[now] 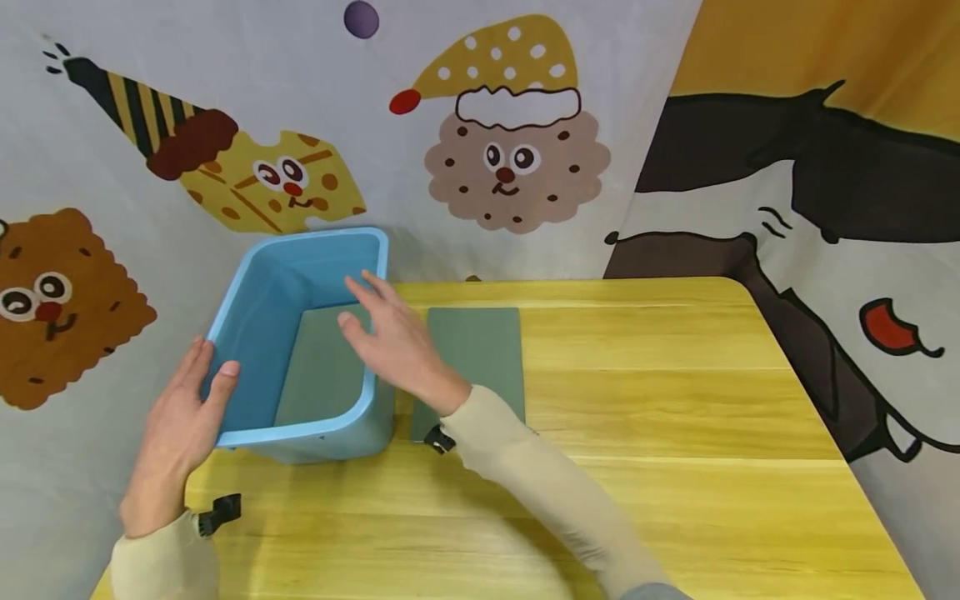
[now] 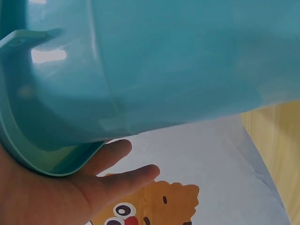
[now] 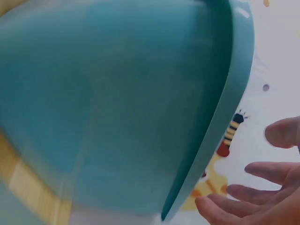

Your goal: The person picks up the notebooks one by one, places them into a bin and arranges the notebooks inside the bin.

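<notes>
A light blue plastic bin (image 1: pixel 258 333) stands at the left of the wooden table, with its mouth facing up. On its floor lies a flat grey-green sheet (image 1: pixel 318 367). My left hand (image 1: pixel 180 417) is at the bin's left rim, palm against the edge, with fingers extended along the outside and thumb over the rim. The left wrist view shows these straight fingers (image 2: pixel 126 180) below the bin's outer wall (image 2: pixel 178 70). Over the bin's right rim hovers my right hand (image 1: pixel 397 342), fingers spread and holding nothing. In the right wrist view its fingers (image 3: pixel 267 173) are apart from the rim (image 3: pixel 239 70).
A second grey-green sheet (image 1: pixel 480 342) lies flat on the table (image 1: pixel 660 400) just right of the bin, partly behind my right wrist. A cloth with cartoon prints (image 1: pixel 517 175) hangs behind the table. Dark straps (image 1: pixel 220 514) show at both wrists.
</notes>
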`<move>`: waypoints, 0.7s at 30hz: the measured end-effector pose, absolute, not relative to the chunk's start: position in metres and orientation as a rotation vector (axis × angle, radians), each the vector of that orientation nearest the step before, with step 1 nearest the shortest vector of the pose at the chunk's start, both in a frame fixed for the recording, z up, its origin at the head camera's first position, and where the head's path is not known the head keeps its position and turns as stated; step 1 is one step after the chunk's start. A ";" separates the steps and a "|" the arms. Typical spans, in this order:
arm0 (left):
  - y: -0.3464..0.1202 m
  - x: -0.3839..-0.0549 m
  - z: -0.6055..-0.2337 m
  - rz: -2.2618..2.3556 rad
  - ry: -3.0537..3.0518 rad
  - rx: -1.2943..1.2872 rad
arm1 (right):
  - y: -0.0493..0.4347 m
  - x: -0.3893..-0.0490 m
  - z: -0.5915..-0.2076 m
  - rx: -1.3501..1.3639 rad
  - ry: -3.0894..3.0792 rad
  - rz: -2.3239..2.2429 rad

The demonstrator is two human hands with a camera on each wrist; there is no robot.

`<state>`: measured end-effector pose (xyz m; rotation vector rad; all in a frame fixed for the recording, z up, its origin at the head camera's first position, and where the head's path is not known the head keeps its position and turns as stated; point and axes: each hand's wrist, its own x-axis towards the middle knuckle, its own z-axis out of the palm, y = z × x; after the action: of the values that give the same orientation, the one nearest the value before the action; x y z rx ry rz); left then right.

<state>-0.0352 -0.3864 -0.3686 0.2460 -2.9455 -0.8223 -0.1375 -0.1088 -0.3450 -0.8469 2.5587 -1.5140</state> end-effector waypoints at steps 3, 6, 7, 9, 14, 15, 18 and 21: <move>-0.387 -0.035 -0.369 -0.823 -2.954 0.259 | -0.087 -0.138 -0.356 -0.863 2.564 -1.525; -0.385 -0.036 -0.368 -0.828 -2.957 0.264 | -0.063 -0.137 -0.368 -0.862 2.569 -1.514; -0.385 -0.036 -0.368 -0.828 -2.955 0.266 | -0.056 -0.137 -0.372 -0.857 2.572 -1.503; -0.385 -0.036 -0.367 -0.830 -2.954 0.265 | -0.041 -0.136 -0.380 -0.846 2.570 -1.489; -0.386 -0.036 -0.367 -0.835 -2.958 0.276 | -0.008 -0.136 -0.400 -0.804 2.624 -1.356; -0.387 -0.036 -0.367 -0.837 -2.959 0.280 | -0.002 -0.136 -0.404 -0.793 2.646 -1.313; -0.386 -0.037 -0.367 -0.840 -2.959 0.287 | 0.013 -0.139 -0.416 -0.744 2.712 -1.178; -0.386 -0.037 -0.367 -0.837 -2.952 0.278 | 0.025 -0.143 -0.427 -0.687 2.735 -1.079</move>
<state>-0.0366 -0.3860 -0.3671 0.2780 -2.9520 -0.8372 -0.1427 0.0249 -0.4273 -0.6865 2.7353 -1.0791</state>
